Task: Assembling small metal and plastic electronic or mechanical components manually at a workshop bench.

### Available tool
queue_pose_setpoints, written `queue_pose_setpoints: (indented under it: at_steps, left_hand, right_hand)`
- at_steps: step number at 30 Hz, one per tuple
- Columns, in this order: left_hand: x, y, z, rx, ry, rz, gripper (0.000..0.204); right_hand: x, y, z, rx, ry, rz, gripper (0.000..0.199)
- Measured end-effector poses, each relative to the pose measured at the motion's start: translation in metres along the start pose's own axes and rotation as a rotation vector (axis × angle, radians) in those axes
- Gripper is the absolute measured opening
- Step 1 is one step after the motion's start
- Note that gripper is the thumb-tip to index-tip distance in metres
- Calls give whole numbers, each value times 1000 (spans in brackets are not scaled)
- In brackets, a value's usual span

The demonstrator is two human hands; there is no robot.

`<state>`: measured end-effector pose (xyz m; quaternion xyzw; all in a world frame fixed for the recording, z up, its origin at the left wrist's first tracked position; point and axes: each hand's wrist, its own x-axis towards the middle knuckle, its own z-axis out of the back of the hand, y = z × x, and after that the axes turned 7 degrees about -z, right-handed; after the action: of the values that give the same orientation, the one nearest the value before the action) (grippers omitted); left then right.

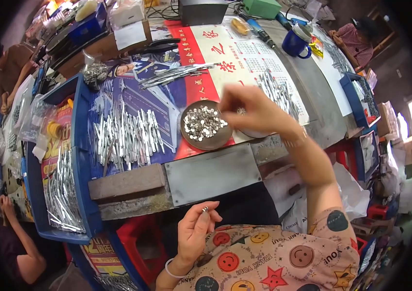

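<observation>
My left hand (195,232) is low in front of the bench edge, thumb and fingers pinched on a small metal piece (205,209); its exact kind is too small to make out. Over the bench, my right hand (250,110) is slightly blurred, its fingers curled in a pinch beside a round brown dish (219,141). Anything between those fingertips is hidden. Small shiny metal discs (203,123) fill the middle of that dish. Under the right hand, a second dish (252,133) is mostly covered. Thin silver metal strips (128,138) lie in a wide pile left of the dishes.
More strips (179,74) lie across the printed sheet, with others (278,92) at right. A metal plate (213,173) and a brown block (127,183) line the front edge. A blue tray (80,160) stands left, a blue mug (297,42) far right. Other people sit nearby.
</observation>
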<state>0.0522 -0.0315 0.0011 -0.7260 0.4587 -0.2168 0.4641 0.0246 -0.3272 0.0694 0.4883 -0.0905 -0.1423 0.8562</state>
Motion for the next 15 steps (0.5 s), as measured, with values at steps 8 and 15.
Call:
queue_pose_setpoints:
  at_steps: [8, 15]
  left_hand:
    - [-6, -2, -20, 26, 79, 99, 26]
    - [-17, 9, -34, -80, 119, 189, 20]
  right_hand:
    - [-131, 11, -70, 927, 103, -376, 18]
    - [-153, -7, -97, 1369, 61, -389, 16]
